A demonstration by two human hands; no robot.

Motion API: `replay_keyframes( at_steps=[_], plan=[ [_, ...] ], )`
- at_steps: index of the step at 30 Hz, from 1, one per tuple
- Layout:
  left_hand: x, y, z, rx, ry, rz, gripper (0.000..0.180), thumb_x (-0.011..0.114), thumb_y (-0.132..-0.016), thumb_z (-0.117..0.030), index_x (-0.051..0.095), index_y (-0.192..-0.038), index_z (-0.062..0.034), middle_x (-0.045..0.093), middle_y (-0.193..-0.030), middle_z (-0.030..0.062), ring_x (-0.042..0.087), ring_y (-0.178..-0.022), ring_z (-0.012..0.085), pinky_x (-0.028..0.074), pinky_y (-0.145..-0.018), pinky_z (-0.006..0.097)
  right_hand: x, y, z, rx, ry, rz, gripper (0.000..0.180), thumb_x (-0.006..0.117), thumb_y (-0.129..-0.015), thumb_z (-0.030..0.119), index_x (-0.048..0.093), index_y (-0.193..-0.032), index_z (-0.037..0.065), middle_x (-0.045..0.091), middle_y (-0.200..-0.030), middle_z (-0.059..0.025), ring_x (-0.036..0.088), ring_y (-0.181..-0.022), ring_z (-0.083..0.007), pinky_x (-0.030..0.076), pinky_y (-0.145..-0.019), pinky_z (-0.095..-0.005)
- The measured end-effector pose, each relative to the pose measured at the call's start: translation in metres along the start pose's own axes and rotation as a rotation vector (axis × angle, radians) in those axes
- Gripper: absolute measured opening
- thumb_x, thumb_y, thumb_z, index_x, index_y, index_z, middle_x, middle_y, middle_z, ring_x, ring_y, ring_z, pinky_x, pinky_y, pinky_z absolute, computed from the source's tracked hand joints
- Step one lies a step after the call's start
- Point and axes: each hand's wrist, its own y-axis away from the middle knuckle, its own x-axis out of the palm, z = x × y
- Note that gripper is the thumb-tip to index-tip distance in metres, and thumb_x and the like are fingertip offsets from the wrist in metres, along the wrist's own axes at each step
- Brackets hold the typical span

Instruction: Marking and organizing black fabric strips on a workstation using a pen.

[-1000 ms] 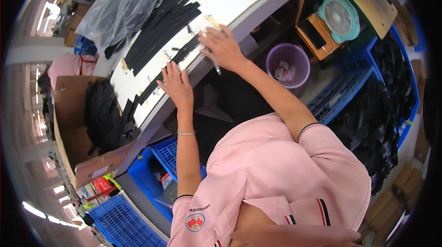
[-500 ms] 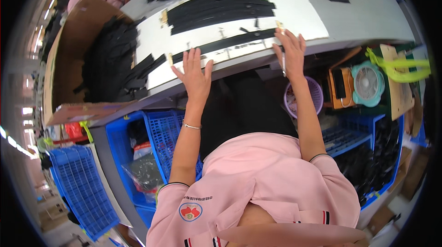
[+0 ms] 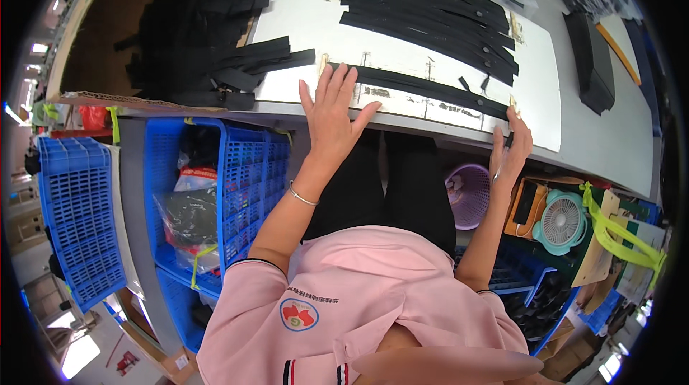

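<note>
To your left, a big cardboard box (image 3: 108, 62) held a loose heap of black strips (image 3: 194, 33), some spilling over its edge onto the white board (image 3: 301, 19). Under the worktop (image 3: 610, 141) stood blue crates (image 3: 244, 170); one held dark bagged goods (image 3: 188, 213). A purple basket (image 3: 470, 195) sat by your knees; its contents could not be made out. Further right, a small teal fan (image 3: 561, 221) rested beside an orange box (image 3: 527, 205).

Your left hand (image 3: 331, 118) lay palm down at the near edge of the board, fingers (image 3: 337, 83) spread and released, their tips touching the left end of a long black strip (image 3: 430, 89) that ran across the board's near side. Your right hand (image 3: 511, 152) reached up at the worktop's edge by the strip's right end, fingers loosely curled around a thin dark pen-like thing (image 3: 507, 142); how firmly they held it you could not tell. More strips (image 3: 430, 12) lay stacked in rows farther back on the board.
</note>
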Motion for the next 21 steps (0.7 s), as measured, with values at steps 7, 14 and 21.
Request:
replay_keyframes(
  at_steps=[7,14,21],
  plan=[
    [0.002,0.001,-0.005,-0.049,0.007,-0.008,0.066,0.076,-0.087,-0.045,0.061,-0.136,-0.0032,0.059,-0.143,0.0121,0.043,-0.143,0.0334,0.014,-0.119,0.062,0.011,-0.032,0.106,0.262,-0.9,0.178,0.029,0.054,-0.106,0.015,0.066,-0.128,0.001,0.073,-0.112,-0.0122,0.067,-0.099,-0.0163,0.051,-0.093,-0.0299],
    [0.0,0.001,-0.006,-0.078,0.035,-0.027,0.066,0.079,-0.083,-0.043,0.063,-0.135,-0.0044,0.059,-0.143,0.0106,0.045,-0.141,0.0331,0.017,-0.119,0.061,0.067,-0.066,0.181,0.307,-1.119,0.399,0.02,0.062,-0.102,0.013,0.073,-0.109,-0.002,0.069,-0.087,-0.0034,0.057,-0.076,-0.0057,0.046,-0.067,-0.0206],
    [0.002,0.001,-0.005,-0.092,0.065,-0.044,0.065,0.08,-0.082,-0.041,0.063,-0.134,-0.0054,0.059,-0.142,0.0098,0.046,-0.14,0.0329,0.018,-0.119,0.059,0.102,-0.06,0.187,0.252,-0.941,0.439,0.02,0.067,-0.1,0.017,0.07,-0.096,-0.002,0.065,-0.072,-0.0001,0.054,-0.063,-0.0026,0.044,-0.058,-0.0211]
  ],
)
